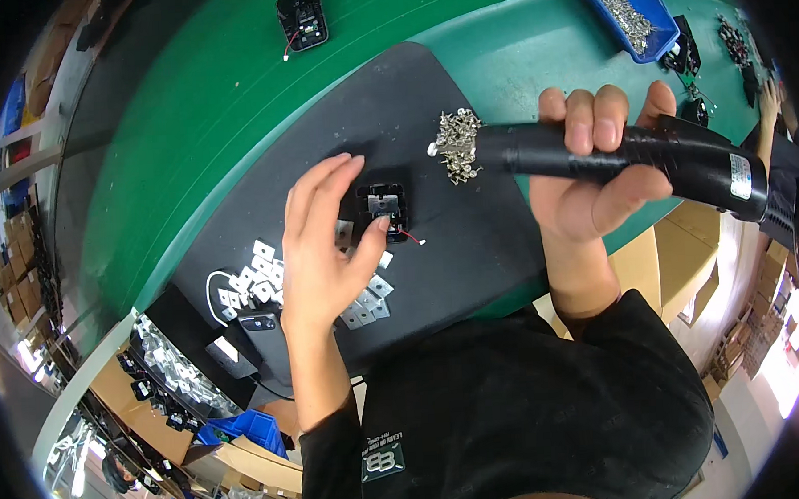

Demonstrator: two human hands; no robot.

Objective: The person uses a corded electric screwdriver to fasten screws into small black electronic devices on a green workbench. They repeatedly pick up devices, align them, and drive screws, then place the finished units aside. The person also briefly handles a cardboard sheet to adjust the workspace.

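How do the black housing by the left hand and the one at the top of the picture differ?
The near housing lies on the dark mat, the far housing on the green surface. The near one's wire runs lower right, the far one's lower left. Both are black, each with a white-tipped wire.

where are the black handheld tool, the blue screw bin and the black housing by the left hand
black handheld tool [629, 155], head view, middle of its body
blue screw bin [662, 44], head view, its wall
black housing [404, 200], head view, its right rim
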